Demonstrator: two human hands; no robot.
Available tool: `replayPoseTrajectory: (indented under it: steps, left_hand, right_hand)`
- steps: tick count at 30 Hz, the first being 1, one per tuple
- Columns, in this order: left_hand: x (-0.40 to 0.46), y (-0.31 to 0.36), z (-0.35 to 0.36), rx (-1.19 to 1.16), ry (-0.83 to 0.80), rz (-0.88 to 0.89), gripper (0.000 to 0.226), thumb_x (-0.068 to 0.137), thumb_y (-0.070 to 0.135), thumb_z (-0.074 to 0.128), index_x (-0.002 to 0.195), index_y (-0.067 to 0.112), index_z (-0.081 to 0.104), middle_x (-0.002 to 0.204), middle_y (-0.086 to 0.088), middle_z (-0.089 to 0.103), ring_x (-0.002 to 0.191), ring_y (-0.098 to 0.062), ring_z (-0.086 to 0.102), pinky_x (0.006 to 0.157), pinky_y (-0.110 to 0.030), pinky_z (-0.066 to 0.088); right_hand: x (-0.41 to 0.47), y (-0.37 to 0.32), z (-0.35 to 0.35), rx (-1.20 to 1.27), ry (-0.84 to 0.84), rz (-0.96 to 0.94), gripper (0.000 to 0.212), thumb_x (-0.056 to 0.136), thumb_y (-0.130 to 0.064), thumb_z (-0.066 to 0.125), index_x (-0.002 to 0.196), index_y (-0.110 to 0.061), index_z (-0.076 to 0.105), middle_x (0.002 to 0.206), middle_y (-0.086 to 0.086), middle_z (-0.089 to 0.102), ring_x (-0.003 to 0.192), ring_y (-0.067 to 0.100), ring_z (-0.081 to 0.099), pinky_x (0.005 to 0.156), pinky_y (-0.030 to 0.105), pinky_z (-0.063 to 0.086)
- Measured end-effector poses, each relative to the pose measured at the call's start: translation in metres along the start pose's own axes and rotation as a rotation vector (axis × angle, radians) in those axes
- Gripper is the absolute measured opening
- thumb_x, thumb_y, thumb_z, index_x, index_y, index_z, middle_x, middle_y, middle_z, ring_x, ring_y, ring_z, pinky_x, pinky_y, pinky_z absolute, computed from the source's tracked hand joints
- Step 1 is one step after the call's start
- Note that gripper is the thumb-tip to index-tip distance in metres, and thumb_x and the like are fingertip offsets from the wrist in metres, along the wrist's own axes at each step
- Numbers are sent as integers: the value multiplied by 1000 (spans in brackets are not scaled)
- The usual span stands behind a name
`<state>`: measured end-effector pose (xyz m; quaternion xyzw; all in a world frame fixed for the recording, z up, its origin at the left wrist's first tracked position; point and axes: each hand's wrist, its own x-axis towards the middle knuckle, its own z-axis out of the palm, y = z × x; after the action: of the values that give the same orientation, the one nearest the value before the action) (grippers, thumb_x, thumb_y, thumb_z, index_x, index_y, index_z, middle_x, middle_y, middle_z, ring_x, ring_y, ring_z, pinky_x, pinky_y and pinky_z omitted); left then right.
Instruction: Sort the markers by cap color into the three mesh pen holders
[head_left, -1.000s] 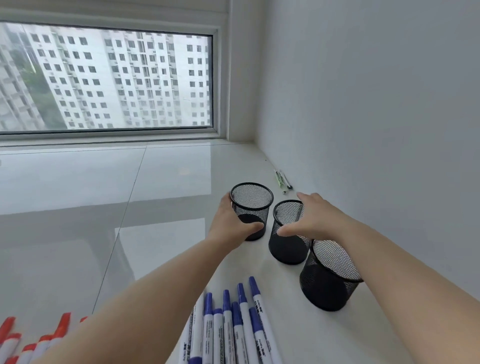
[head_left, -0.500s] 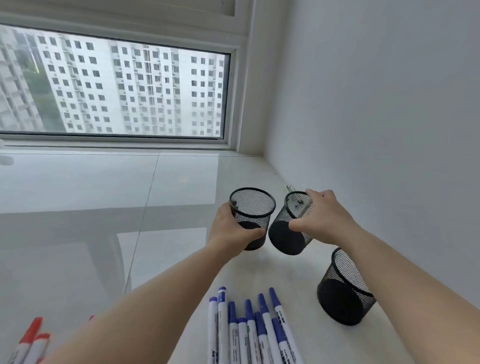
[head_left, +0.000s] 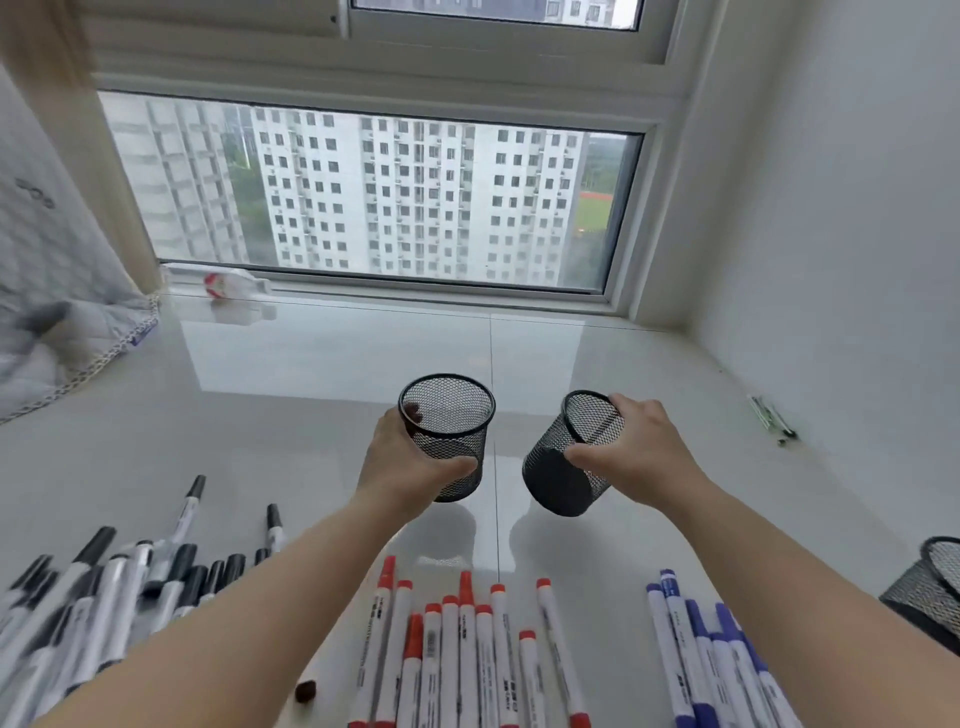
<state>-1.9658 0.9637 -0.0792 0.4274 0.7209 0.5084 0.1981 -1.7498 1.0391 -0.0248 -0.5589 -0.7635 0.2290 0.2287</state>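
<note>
Nearest, 3 groups of markers lie flat on the glossy white surface (head_left: 260, 415): black-capped markers (head_left: 104, 587) at the near left, red-capped markers (head_left: 457, 644) in the middle, blue-capped markers (head_left: 706, 654) at the near right. All 3 groups run off the bottom edge, so their count cannot be told, and the black group is blurred. A small dark speck (head_left: 305, 691) sits beside the left forearm; what it is cannot be made out.

At the near right edge stands 1 mesh holder (head_left: 930, 597), cut off by the frame, so its inside is hidden.

Farther in, the left hand (head_left: 410, 457) wraps around an upright holder (head_left: 447, 431), thumb across its front. The right hand (head_left: 634, 447) grips a tilted holder (head_left: 576, 457) by its rim and side, mouth leaning to the far left; it looks lifted or tipped off its base, though contact underneath cannot be confirmed. Both look empty.

This reads as the setup step: placing holders before any marker goes in. The next move likely calls for setting each holder upright beyond 1 color group, well apart, then releasing.

Far right, by the wall, lies a small greenish item (head_left: 769, 415), too small to identify. Far left, a bottle (head_left: 223, 283) lies on the sill below the window, beside bunched fabric (head_left: 57, 312).
</note>
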Motion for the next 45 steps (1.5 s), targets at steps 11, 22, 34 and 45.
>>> replayPoseTrajectory:
  steps: [11,22,34,45]
  left_hand:
    - [-1,-41,-36,75,-16,-120,74,57,31,85,116,17,43,113,4,44,99,-11,42,87,-23,35]
    - [-10,-49,-47,119,-67,-104,81,58,33,85,122,15,40,115,4,42,101,-10,40,88,-21,31]
    - [-51,-25,-48,157,50,-29,113,73,39,73,148,18,-9,154,-1,2,142,-16,2,115,-34,10]
    - [-106,51,11,246,152,587,49,69,7,69,116,10,54,126,-9,46,116,-25,41,99,-27,32]
  right_hand:
    - [-8,-48,72,-207,-89,-147,91,67,-40,67,144,-17,25,134,2,32,126,21,32,100,28,34]
    - [-6,-51,74,-243,-156,-158,93,68,-44,68,145,-18,23,137,5,30,129,22,31,103,32,36]
    - [-23,-40,63,-148,-63,-216,93,75,-58,61,147,-21,16,153,2,16,141,19,13,114,35,17]
    - [-68,49,-23,-215,212,-51,59,83,-29,60,136,-14,39,139,5,41,130,23,30,103,35,30]
